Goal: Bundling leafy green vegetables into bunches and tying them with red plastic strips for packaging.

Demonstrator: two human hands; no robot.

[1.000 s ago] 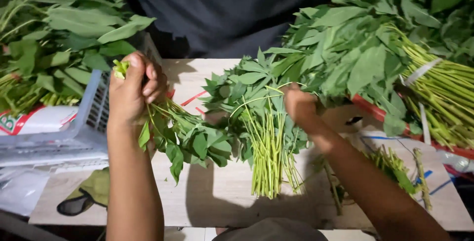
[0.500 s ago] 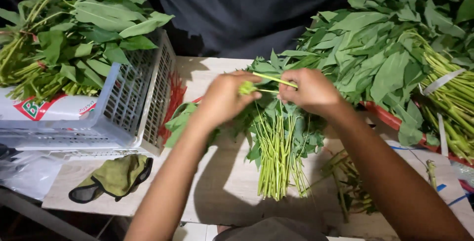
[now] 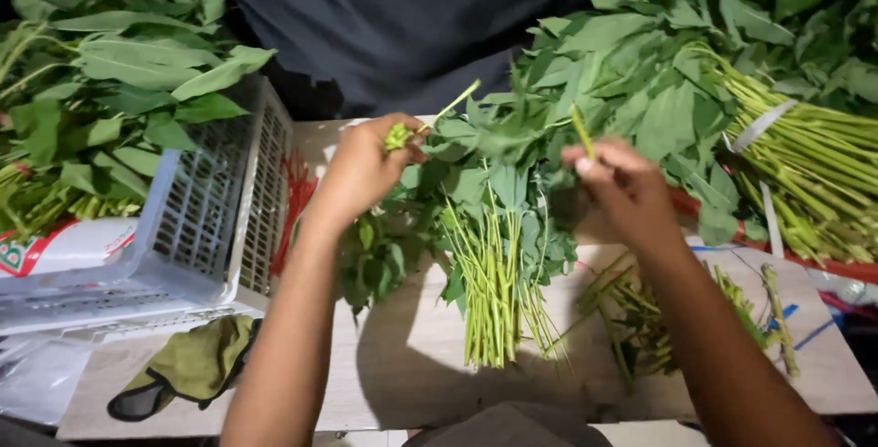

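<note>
My left hand (image 3: 361,172) is closed around a small bunch of leafy green stalks (image 3: 400,136), with one thin stem sticking up out of the fist. My right hand (image 3: 622,186) pinches a single green stem (image 3: 580,129) upright between thumb and fingers. Between both hands a loose pile of leafy greens (image 3: 494,255) lies on the pale wooden board (image 3: 412,365), cut stem ends pointing toward me. Trimmed stem pieces (image 3: 640,319) lie scattered under my right forearm.
A grey plastic crate (image 3: 215,218) full of leafy greens stands at the left. A big tied bundle of greens (image 3: 786,154) lies at the right. An olive cloth (image 3: 187,369) rests at the board's near left. A person in dark clothing (image 3: 402,17) sits opposite.
My hands, together over the pile half a second ago, have drawn apart. The left holds a bunch at the pile's left; the right has lifted a single stem to the right.
</note>
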